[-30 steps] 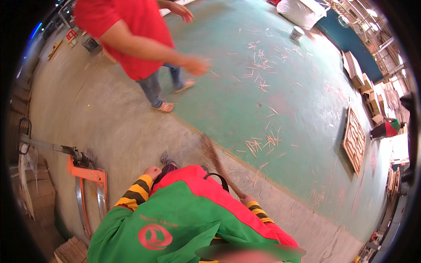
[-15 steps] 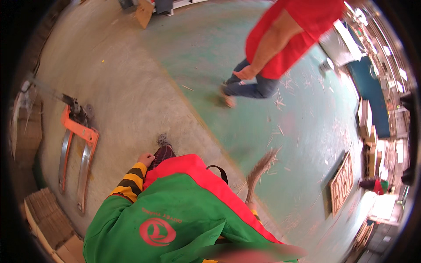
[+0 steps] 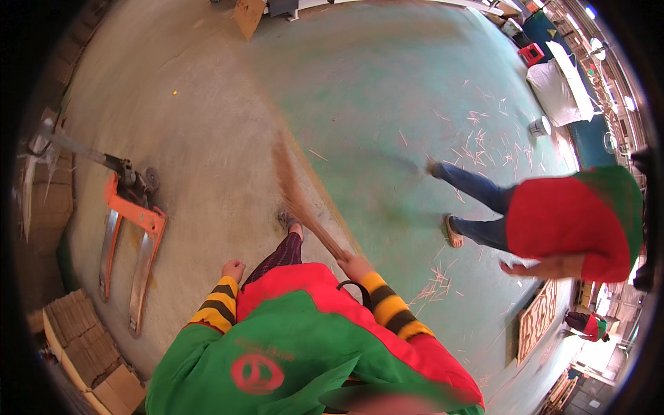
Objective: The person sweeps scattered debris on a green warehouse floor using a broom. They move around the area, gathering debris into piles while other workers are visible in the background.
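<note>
My right hand (image 3: 356, 266) is closed round the narrow end of a brown straw broom (image 3: 303, 205). The broom slants forward and left from my hand, its far end smeared by motion beside the yellow floor line. By my left thigh hangs my left hand (image 3: 234, 270), fingers curled in, with nothing visible in it. My foot (image 3: 287, 220) shows ahead of me, below checked trousers. Thin wood slivers (image 3: 434, 285) lie scattered on the green floor to the right.
An orange pallet jack (image 3: 138, 211) stands at left, near stacked cardboard (image 3: 86, 342). A person (image 3: 546, 214) in red and green walks at right. Beyond are a patterned wooden panel (image 3: 537, 321), a white bucket (image 3: 540, 126) and a white sack (image 3: 553, 93).
The broom has swung from my right side across to the front left, my right arm coming into view. The person in red has moved from the top to the right.
</note>
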The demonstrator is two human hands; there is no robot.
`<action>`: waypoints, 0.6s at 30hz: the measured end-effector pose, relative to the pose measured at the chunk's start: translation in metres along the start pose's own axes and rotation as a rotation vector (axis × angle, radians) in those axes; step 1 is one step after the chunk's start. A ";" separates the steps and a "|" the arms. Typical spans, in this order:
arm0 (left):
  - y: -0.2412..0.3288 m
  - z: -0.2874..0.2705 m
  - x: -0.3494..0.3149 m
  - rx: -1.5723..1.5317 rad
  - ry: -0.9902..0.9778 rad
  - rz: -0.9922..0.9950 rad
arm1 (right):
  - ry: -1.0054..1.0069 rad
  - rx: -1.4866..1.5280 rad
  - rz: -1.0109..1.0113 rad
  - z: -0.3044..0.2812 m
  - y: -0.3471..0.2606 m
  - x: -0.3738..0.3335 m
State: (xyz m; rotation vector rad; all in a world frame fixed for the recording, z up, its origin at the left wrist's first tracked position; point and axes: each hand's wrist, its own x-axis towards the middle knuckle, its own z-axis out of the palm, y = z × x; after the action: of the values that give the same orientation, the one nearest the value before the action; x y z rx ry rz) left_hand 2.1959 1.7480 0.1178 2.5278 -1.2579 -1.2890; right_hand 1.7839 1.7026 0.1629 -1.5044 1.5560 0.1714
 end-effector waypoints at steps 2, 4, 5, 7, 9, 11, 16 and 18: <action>0.027 -0.018 0.022 0.011 -0.081 0.078 | -0.017 0.002 -0.039 -0.013 -0.047 0.068; 0.048 -0.038 0.037 -0.013 -0.142 0.095 | -0.092 0.076 0.017 -0.020 -0.086 0.122; 0.058 -0.050 0.046 -0.032 -0.164 0.097 | -0.133 0.116 0.077 -0.022 -0.100 0.144; 0.072 -0.075 0.068 -0.091 -0.127 0.110 | -0.230 0.274 0.210 -0.030 -0.098 0.172; 0.075 -0.093 0.091 -0.193 -0.027 0.123 | -0.213 0.248 0.231 -0.038 -0.073 0.183; 0.069 -0.104 0.114 -0.193 -0.001 0.078 | -0.164 0.248 0.312 -0.044 -0.028 0.166; 0.039 -0.097 0.155 -0.228 -0.096 -0.095 | 0.082 0.603 0.860 -0.050 0.076 0.070; 0.040 -0.085 0.168 -0.171 -0.149 -0.086 | -0.240 -0.433 0.273 -0.066 0.110 0.054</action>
State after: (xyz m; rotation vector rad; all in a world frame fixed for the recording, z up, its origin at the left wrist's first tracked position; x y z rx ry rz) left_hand 2.2837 1.5812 0.0772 2.4302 -1.0209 -1.5562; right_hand 1.6676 1.6466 0.1093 -1.5172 1.5844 0.8614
